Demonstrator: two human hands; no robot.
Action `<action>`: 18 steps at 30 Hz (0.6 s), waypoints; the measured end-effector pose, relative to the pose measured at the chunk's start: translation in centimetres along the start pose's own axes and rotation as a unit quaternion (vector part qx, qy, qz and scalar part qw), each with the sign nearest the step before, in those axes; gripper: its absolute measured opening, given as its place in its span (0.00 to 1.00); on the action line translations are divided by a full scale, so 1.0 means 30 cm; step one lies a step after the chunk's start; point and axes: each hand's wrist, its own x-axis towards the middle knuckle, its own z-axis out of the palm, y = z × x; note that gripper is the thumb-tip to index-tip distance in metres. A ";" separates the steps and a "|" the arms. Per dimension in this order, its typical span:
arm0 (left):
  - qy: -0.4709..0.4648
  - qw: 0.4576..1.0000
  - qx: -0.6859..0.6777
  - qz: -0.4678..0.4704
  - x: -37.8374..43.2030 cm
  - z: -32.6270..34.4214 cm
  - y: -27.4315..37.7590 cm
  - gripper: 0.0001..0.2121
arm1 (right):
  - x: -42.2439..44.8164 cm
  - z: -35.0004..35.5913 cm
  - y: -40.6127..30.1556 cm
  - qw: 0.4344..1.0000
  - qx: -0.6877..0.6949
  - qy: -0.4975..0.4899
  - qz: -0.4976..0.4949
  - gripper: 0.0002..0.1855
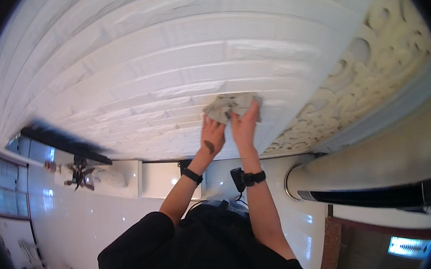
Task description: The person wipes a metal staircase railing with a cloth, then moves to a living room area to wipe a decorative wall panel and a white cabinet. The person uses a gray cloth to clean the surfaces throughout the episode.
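Against the white brick-textured wall [160,60], both of my hands are on a crumpled greyish cloth [223,106]. My left hand [213,134] lies at the cloth's lower left edge, its fingertips on or just under the fabric. On the right part of the cloth, my right hand [245,127] grips it with the thumb on top. Dark bands circle both wrists, and a small black device hangs beside the right one. How the fingers close behind the cloth is partly hidden.
A cream carved openwork panel [329,102] borders the wall at right, beside a tall rounded cream appliance [367,159]. At lower left, a low white cabinet [161,179] stands along the wall, with a dark ornament [79,174] near a flat black screen [65,142].
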 end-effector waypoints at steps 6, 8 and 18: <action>0.026 1.000 0.002 0.012 -0.025 0.038 -0.027 0.30 | 0.020 -0.032 -0.038 0.994 -0.051 -0.088 0.040 0.38; 0.041 0.999 -0.002 -0.005 -0.035 0.063 0.001 0.30 | 0.040 -0.075 -0.075 0.988 -0.033 -0.136 0.059 0.37; -0.070 0.969 -0.236 -0.017 -0.014 0.235 0.240 0.24 | 0.043 -0.397 0.147 0.991 0.022 -0.132 0.030 0.34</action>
